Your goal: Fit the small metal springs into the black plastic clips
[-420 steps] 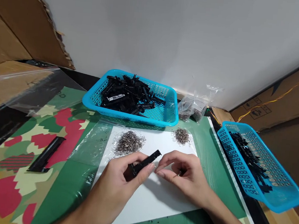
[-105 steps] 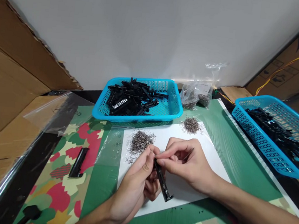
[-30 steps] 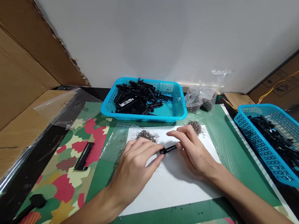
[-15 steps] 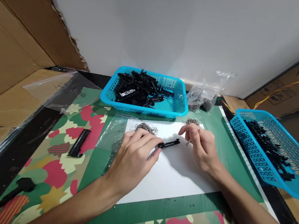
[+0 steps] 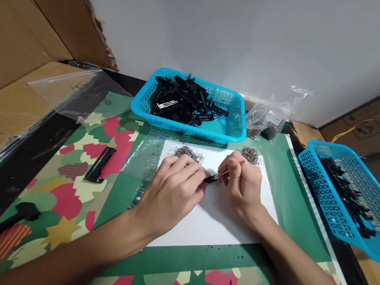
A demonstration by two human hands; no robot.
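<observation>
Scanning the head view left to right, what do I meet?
Black mallet-like tool, loose black part, left metal-piece pile, held black piece, right metal-piece pile, right blue basket.

I count two blue perforated plastic baskets (image 5: 186, 128), two heaps of bent metal wire bits (image 5: 249, 155), two filled clear plastic bags (image 5: 272, 129), one white paper sheet (image 5: 215, 225), one thin metal rod (image 5: 223, 173), two long black plastic parts (image 5: 99, 164) outside baskets.

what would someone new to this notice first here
Probably the blue basket heaped with black parts, before the pale wall, and the second basket at right. Over white paper, the left hand holds a black piece and the right hand points a thin metal tool at it.
</observation>
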